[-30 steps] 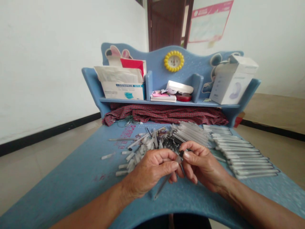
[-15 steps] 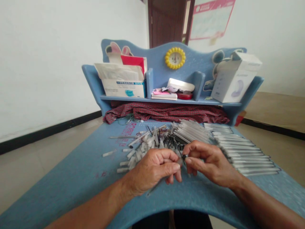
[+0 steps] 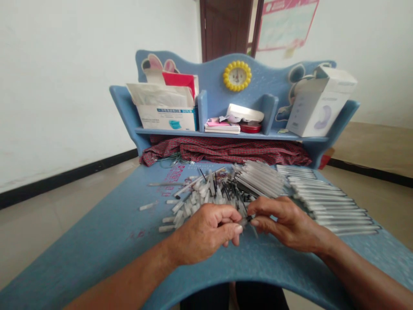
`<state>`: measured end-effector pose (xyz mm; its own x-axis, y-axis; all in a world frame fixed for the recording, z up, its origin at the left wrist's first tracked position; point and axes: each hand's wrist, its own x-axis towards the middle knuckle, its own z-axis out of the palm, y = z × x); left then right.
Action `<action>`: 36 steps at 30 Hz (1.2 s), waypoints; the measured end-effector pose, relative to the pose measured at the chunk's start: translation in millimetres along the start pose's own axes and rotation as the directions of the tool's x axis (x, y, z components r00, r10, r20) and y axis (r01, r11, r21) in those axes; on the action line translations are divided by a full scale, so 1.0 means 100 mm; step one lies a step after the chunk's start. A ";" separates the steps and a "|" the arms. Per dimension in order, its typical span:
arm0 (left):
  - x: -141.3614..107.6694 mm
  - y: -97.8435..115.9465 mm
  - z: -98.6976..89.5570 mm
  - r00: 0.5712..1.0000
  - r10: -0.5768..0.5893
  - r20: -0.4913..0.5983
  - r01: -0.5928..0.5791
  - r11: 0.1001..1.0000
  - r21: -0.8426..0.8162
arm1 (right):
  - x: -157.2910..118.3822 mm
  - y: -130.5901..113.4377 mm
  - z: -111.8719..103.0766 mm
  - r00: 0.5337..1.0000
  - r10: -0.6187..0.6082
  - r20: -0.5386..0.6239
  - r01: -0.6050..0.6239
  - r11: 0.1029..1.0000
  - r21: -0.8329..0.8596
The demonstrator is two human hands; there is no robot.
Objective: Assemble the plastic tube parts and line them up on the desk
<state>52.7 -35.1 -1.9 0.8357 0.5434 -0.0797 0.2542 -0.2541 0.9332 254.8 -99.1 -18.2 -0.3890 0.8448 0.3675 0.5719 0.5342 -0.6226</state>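
Observation:
My left hand is closed around a translucent pen barrel, whose end sticks out past the thumb and fingertips. Thumb and forefinger of my right hand pinch a small black pen plug at that end. The two pieces meet between the hands, but I cannot tell how far one sits in the other. Just beyond the hands lies a heap of whitish clear pen caps mixed with thin black pieces. A stack of pen barrels lies behind my right hand.
Rows of pens with dark ends lie on the right of the blue desk. A checked red cloth is bunched under the shelf, which holds a mask box, a white box and a red tin.
The pen barrel has swung from slanting down towards me to nearly level, in line with the black plug. My hands stay close together, the right one slightly lower.

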 end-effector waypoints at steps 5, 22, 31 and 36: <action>-0.01 0.00 -0.02 0.998 -0.025 0.062 0.025 1.000 -0.004 | 0.00 0.02 -0.01 0.995 -0.096 0.037 0.099 0.992 -0.073; -0.02 -0.05 -0.13 0.962 -0.076 0.263 0.124 0.977 -0.173 | -0.06 -0.18 0.04 0.988 -0.146 0.048 0.153 0.958 -0.242; 0.00 -0.03 -0.06 0.985 -0.094 0.145 0.096 0.995 -0.004 | -0.01 -0.11 0.08 0.979 0.110 0.173 -0.102 0.993 -0.055; 0.00 0.00 -0.06 0.991 -0.094 0.093 0.095 0.996 0.001 | -0.01 -0.09 0.06 0.986 0.154 0.070 -0.162 0.978 0.131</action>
<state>49.3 -29.9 0.1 0.8496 0.4883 -0.1994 0.3324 -0.2020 0.9213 245.5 -105.3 -17.4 -0.3460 0.9126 0.2179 0.5274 0.3813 -0.7592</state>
